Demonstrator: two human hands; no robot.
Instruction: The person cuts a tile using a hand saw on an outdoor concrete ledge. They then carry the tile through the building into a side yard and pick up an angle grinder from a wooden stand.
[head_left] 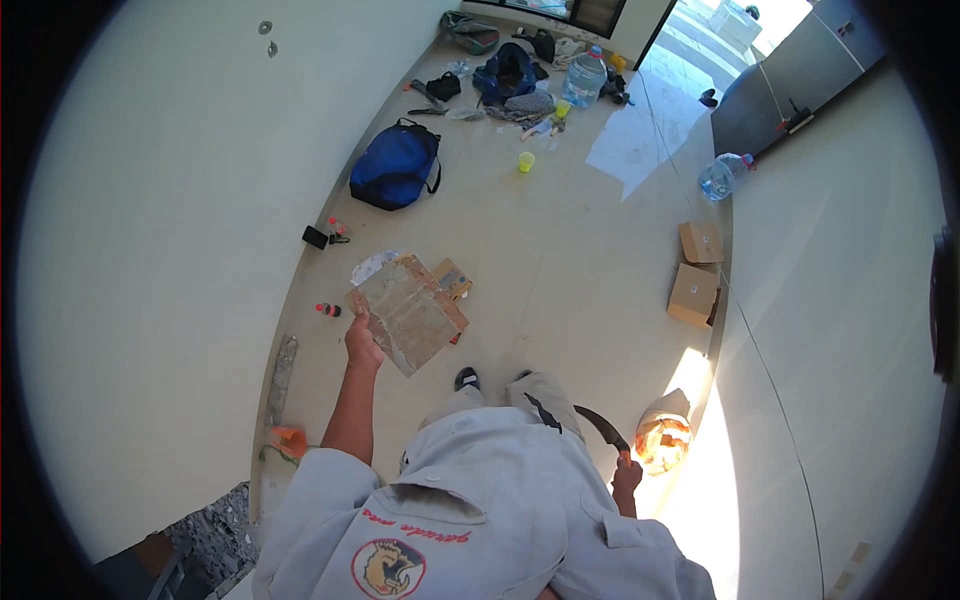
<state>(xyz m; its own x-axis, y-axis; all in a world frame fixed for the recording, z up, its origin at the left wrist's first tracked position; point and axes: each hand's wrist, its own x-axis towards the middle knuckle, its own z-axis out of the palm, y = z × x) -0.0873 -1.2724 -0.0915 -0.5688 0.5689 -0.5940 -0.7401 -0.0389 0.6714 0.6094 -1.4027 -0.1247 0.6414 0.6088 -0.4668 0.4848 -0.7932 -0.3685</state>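
Note:
My left hand (362, 342) is closed on the near left edge of a worn, dusty brown board (408, 312), held out over the floor. The board partly hides a small cardboard box (452, 279) and some white paper (373, 266) behind it. Down at my right side, my right hand (626, 480) is wrapped round the orange handle of a curved pruning saw (600, 425). Its dark blade points up and left, towards my leg; any teeth are too small to make out. A dark strap-like thing (543, 412) hangs at my waist.
A brown sack (664, 432) stands by the right wall, with cardboard boxes (694, 293) and a water jug (724, 177) farther along. Left lie a cola bottle (328, 310) and a blue bag (396, 165). Bags and another jug (584, 77) crowd the far end; a yellow cup (526, 161) stands mid-floor.

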